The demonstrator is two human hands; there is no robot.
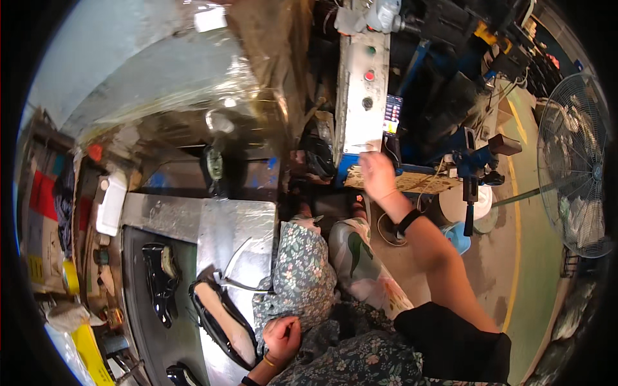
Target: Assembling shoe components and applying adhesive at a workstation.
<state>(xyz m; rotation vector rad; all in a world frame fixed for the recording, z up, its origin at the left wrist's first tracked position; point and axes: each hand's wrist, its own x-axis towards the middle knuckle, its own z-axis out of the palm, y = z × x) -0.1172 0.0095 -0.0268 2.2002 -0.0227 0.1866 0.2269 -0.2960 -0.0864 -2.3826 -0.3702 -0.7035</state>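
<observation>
My right hand reaches forward to the lower end of a white control panel. Its fingers are drawn together at the panel's edge; a thin item may be between them, too small to make out. My left hand is curled into a loose fist over my lap, and nothing shows in it. Just left of it a glossy black shoe with a tan insole lies on the metal ledge. Behind that shoe sits a curved, thin, dark-handled tool. Another black shoe rests on the dark belt.
A third black shoe shows at the lower edge. Ahead left stands a metal hood with clear film. A phone leans by the panel. On the right are a blue clamp-like fixture, a light blue bucket and a large fan.
</observation>
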